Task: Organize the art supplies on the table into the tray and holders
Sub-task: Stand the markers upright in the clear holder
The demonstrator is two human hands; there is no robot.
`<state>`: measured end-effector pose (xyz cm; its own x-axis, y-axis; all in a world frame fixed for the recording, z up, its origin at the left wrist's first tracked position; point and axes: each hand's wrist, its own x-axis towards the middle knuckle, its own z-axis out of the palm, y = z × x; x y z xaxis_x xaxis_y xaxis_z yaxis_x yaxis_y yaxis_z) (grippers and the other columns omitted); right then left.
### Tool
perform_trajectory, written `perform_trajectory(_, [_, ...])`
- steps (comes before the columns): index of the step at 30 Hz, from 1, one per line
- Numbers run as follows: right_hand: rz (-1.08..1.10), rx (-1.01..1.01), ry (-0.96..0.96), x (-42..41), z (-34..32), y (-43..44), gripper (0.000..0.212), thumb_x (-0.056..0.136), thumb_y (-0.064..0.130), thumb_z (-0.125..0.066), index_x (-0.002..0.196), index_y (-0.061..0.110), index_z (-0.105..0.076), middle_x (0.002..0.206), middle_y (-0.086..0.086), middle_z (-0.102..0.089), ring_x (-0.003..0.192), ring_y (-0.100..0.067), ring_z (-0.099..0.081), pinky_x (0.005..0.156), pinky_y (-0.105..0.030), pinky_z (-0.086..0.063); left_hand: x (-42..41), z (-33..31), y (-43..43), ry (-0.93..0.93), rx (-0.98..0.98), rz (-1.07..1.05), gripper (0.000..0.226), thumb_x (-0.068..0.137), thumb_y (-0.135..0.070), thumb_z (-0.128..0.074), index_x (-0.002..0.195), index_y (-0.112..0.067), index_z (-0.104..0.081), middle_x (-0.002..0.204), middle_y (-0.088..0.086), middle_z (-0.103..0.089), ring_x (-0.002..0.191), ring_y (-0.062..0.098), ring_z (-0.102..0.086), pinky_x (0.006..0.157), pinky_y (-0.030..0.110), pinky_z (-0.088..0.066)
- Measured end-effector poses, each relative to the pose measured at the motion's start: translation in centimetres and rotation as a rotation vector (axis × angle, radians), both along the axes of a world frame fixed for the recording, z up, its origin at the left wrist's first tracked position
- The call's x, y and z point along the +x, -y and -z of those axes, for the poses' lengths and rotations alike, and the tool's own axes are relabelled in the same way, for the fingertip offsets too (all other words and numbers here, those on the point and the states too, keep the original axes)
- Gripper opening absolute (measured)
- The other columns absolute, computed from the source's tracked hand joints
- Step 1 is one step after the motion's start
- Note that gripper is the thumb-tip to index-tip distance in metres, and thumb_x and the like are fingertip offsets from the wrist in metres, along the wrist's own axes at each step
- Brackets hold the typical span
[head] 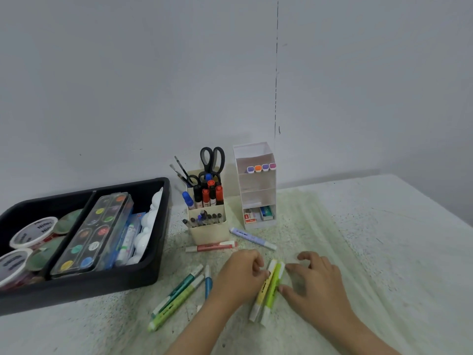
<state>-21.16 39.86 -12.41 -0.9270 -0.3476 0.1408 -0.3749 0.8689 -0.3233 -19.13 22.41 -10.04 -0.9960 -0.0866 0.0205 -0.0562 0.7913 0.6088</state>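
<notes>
Yellow highlighter (263, 290) and lime highlighter (273, 288) lie side by side, touching, near the table's (384, 239) front edge, about mid-width, caps toward the front. Left hand (240, 275) curled, fingertips against the yellow one's far end; cannot tell whether it grips. Right hand (314, 280) spread, thumb and forefinger tips touching the lime one's right side. Just left of the left hand: blue highlighter (207, 280), teal highlighter (183, 285), green highlighter (176, 303), loosely fanned. Farther back, red highlighter (211, 246) and lilac highlighter (252, 238) lie flat before the cream pen holder (212, 231), which carries markers, brushes and scissors (212, 160). White tiered holder (256, 185) just beside it toward the back edge, four coloured caps in its top tier. Black tray (143, 272) at the left edge holds a watercolour set (94, 231) and paint tubs.
</notes>
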Motion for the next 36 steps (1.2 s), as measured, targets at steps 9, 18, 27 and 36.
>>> perform_trajectory(9, [0.021, 0.034, 0.001, 0.0, -0.8, 0.9, 0.058, 0.063, 0.069, -0.038, 0.101, 0.040, -0.069, 0.120, 0.003, -0.060, 0.104, -0.019, -0.059, 0.080, -0.038, -0.043, 0.6, 0.3, -0.2, 0.032, 0.070, -0.017, 0.007, 0.080, -0.023, -0.067, 0.086, -0.025, -0.062, 0.078, -0.010, -0.057, 0.077, 0.007, -0.058, 0.073, 0.025, -0.051])
perform_trajectory(18, [0.003, -0.018, 0.101, -0.3, -1.9, 1.7, 0.061, 0.074, 0.070, -0.045, 0.128, 0.042, -0.050, 0.150, 0.008, -0.024, 0.135, -0.015, -0.021, 0.103, -0.034, -0.018, 1.0, -0.3, 0.1, 0.043, -0.021, -0.104, 0.022, 0.087, -0.012, -0.056, 0.105, -0.017, -0.066, 0.094, -0.004, -0.062, 0.088, 0.011, -0.058, 0.078, 0.022, -0.048])
perform_trajectory(27, [0.043, -0.480, 0.311, -0.7, -3.5, 1.9, 0.025, 0.077, 0.036, -0.072, 0.090, 0.035, -0.050, 0.080, 0.015, -0.064, 0.073, 0.001, -0.056, 0.077, -0.027, -0.035, 1.3, -0.4, 1.0, 0.074, 0.000, -0.136, 0.024, 0.087, -0.004, -0.054, 0.104, -0.020, -0.059, 0.098, -0.004, -0.058, 0.088, 0.011, -0.054, 0.080, 0.025, -0.048])
perform_trajectory(36, [-0.084, -0.805, -0.211, -4.1, -10.9, 1.9, 0.026, 0.085, 0.018, -0.067, 0.101, 0.029, -0.050, 0.073, 0.016, -0.063, 0.071, 0.005, -0.061, 0.068, -0.009, -0.039, 0.9, -3.6, 1.9, -0.082, 0.174, -0.119, 0.029, 0.093, -0.004, -0.049, 0.115, -0.021, -0.053, 0.098, -0.008, -0.045, 0.092, 0.009, -0.050, 0.077, 0.017, -0.041])
